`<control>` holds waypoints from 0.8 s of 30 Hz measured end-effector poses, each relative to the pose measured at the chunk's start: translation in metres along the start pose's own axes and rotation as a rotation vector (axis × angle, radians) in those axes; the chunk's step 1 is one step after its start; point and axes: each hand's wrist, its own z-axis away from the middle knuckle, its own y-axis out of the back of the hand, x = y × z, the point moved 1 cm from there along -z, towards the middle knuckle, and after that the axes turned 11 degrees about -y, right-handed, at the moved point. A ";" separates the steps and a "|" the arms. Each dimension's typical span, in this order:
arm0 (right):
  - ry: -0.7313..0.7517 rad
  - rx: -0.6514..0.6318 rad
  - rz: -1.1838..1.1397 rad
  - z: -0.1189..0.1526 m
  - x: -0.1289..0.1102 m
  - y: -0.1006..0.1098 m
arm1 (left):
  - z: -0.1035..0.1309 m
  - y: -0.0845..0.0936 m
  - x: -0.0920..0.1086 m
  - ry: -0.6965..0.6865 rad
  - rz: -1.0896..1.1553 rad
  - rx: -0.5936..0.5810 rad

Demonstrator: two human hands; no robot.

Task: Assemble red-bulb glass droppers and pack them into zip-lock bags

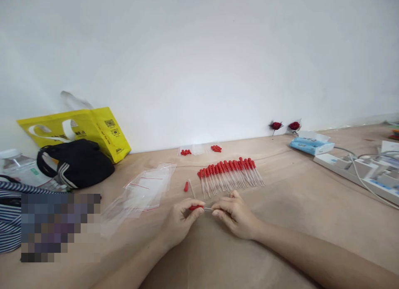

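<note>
Between finger and thumb, my left hand [183, 218] pinches a red rubber bulb [196, 207]. My right hand [235, 214] holds the thin clear tube [208, 209] that reaches out of this bulb. Bulb and tube lie end to end, roughly level, low above the table. Just beyond my hands is a long row of red-topped droppers [230, 172], laid side by side with their clear tips toward me. Left of the row rest a loose red bulb [186, 186] and a loose clear tube [192, 189].
Clear plastic bags [145, 191] spread at the left. Small bags with red bulbs [186, 152] lie by the wall. Farther left are a black bag [84, 164] and a yellow bag [115, 135]; at right, a blue tissue pack [311, 145] and a power strip [368, 176].
</note>
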 end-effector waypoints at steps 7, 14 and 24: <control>-0.016 0.032 0.136 0.010 0.020 0.019 | -0.033 0.039 -0.016 0.226 0.079 -0.069; -0.087 0.121 0.192 0.009 0.038 0.027 | -0.097 0.054 -0.055 0.255 -0.016 -0.379; -0.072 0.061 0.208 0.007 0.035 0.023 | -0.124 0.024 -0.105 0.382 -0.166 -0.381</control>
